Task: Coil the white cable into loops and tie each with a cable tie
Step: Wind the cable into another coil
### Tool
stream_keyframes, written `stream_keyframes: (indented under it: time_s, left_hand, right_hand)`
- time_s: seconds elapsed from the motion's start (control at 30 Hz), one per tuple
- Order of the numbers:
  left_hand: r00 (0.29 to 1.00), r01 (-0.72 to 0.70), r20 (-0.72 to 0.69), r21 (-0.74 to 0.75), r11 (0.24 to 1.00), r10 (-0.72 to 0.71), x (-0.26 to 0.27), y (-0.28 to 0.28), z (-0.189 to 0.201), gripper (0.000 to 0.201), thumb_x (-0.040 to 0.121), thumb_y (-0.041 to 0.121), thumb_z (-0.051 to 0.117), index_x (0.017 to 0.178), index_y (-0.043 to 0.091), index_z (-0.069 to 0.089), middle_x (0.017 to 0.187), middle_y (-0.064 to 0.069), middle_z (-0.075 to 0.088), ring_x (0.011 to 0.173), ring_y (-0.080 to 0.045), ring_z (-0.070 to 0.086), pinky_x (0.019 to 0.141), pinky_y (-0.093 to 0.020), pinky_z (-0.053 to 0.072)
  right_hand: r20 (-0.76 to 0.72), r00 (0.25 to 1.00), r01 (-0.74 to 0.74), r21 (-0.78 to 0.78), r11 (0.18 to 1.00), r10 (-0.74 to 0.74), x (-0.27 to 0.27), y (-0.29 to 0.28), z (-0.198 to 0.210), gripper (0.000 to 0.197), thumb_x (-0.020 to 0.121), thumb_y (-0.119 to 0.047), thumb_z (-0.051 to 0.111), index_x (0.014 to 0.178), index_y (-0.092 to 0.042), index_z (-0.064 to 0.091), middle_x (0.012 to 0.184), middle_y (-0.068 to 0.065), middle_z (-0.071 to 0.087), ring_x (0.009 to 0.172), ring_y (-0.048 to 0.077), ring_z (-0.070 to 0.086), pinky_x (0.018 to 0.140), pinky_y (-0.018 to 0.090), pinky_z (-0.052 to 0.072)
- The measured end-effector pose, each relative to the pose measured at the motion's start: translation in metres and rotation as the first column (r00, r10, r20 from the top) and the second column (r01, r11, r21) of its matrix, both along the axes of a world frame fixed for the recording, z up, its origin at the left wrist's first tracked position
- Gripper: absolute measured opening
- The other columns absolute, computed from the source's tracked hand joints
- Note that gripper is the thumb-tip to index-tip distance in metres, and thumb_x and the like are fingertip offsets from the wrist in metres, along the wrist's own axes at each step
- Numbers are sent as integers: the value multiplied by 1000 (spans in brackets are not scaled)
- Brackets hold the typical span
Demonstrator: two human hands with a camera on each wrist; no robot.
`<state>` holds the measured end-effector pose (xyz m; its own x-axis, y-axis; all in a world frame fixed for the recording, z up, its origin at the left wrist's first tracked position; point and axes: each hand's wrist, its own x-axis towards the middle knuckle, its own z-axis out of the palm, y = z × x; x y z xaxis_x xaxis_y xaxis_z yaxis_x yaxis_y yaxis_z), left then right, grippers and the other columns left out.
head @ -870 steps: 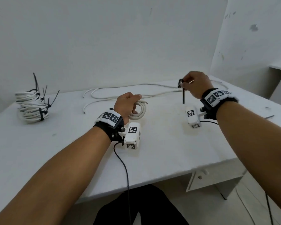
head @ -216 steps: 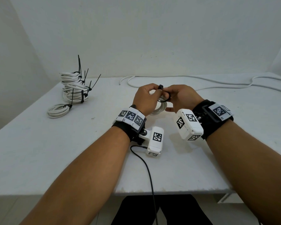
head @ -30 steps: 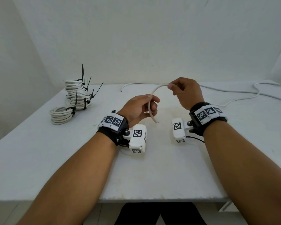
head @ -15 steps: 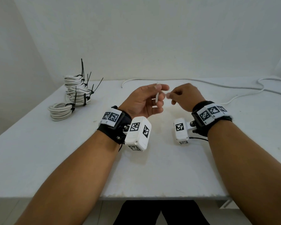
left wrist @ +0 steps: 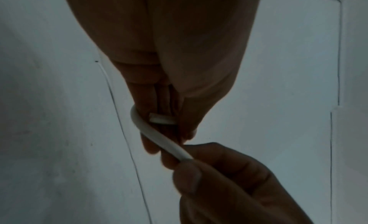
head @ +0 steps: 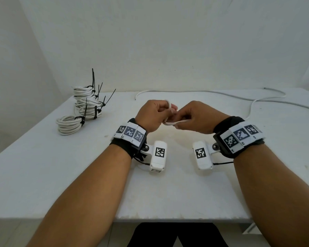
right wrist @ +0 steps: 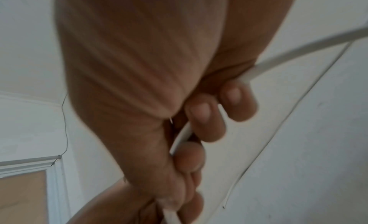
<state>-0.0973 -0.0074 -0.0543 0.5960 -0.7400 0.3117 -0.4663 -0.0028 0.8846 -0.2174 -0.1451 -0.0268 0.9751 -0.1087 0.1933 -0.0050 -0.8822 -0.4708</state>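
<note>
Both hands meet above the middle of the table, each gripping the same white cable (head: pixel 169 105). My left hand (head: pixel 154 115) pinches the cut end, and the cable bends into a small first loop (left wrist: pixel 159 137) around its fingers. My right hand (head: pixel 194 118) grips the cable just beside it, fingers (right wrist: pixel 207 122) curled round the strand (right wrist: pixel 298 54), which runs off to the right. The rest of the white cable (head: pixel 251 107) trails over the table's far right. No cable tie is in either hand.
Several tied white coils (head: pixel 87 102) with black tie tails sticking up are stacked at the far left, one more coil (head: pixel 69 124) lying in front of them. A second loose cable (head: pixel 194 92) runs along the back edge. The white table (head: pixel 177 193) ends close to my body.
The hands have come together and dropped slightly. The left hand has turned palm down and closed, and the cable end now curls into a small loop between the two hands.
</note>
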Motion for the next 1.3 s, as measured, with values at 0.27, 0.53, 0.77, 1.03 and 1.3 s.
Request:
stream_keyframes:
  time_s: [0.27,0.53,0.77,1.03,1.3]
  left_hand:
    - [952,256,-240,295,921,-188,-13,7,9,37,104,17,35,93,1,67,69,-8,66,59,-18,56,63,-27,46]
    - [742,506,-448,-113,855,-498,-25,6,16,43,100,15,25,95,-3,64,54,-4,45,52,-16,39,54,-25,34]
    - [529,459,-515,-495,738,-675,-25,10,20,35,96,17,40,110,-7,62,73,-6,58,64,-14,54,64,-23,49]
    - [759,-108,-592,-527,843,-272,-26,-8,16,13,97,11,55,101,5,66,91,-10,74,80,-16,72,71,-24,58]
    - [976,-215,-36,-137,967,213,-7,-7,-2,11,84,13,71,74,10,73,73,-5,74,71,-18,70,78,-35,58]
  right_hand:
    - [293,954,-12,220,975,-55,-6,-12,5,21,68,-27,88,70,-14,71,67,-1,71,60,8,60,58,17,46]
    - [522,853,-279,496,822,-25,-4,-23,1,10,74,-5,81,75,-4,71,67,-5,72,61,9,64,64,20,52]
    - [229,970,-36,465,884,-81,11,-17,-16,53,100,-39,50,74,5,64,50,-6,56,50,17,43,59,32,40]
    - [-198,980,11,105,994,10,10,12,-8,41,102,-42,42,80,-17,65,55,-9,56,45,3,46,63,22,43]
    - [100,995,25,37,999,-29,-1,4,3,9,86,-30,73,83,-22,77,61,-7,61,54,9,47,58,26,40]
